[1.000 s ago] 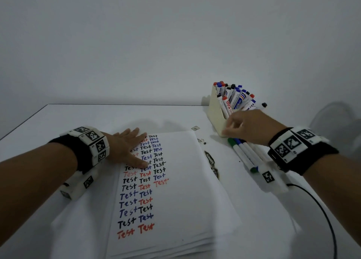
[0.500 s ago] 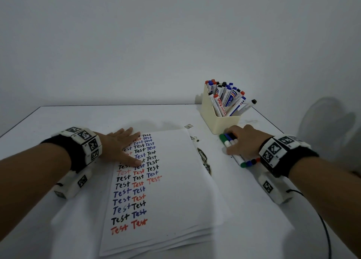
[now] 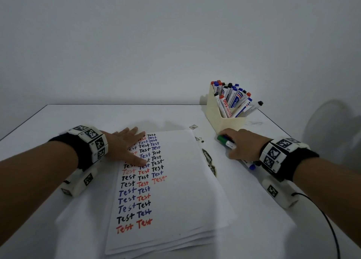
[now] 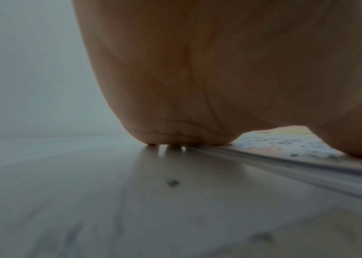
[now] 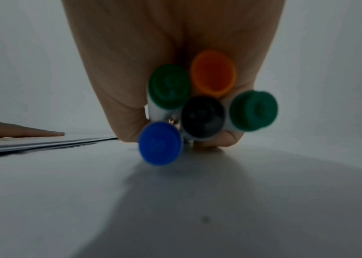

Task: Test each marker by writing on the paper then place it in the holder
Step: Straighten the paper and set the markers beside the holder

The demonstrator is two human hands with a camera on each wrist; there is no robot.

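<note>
Gripping a bundle of markers (image 5: 206,106) (five ends showing), the right hand (image 3: 245,145) curled; left hand (image 3: 125,143) lay flat on the paper (image 3: 175,190).

Paper (image 3: 175,180): "Test" repeated in black, blue, red cols; holder marker (image 3: 225,107) label partly legible, "…00".

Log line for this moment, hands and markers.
left hand: flat on paper | right hand: grips marker bundle on table | holder: full
</note>
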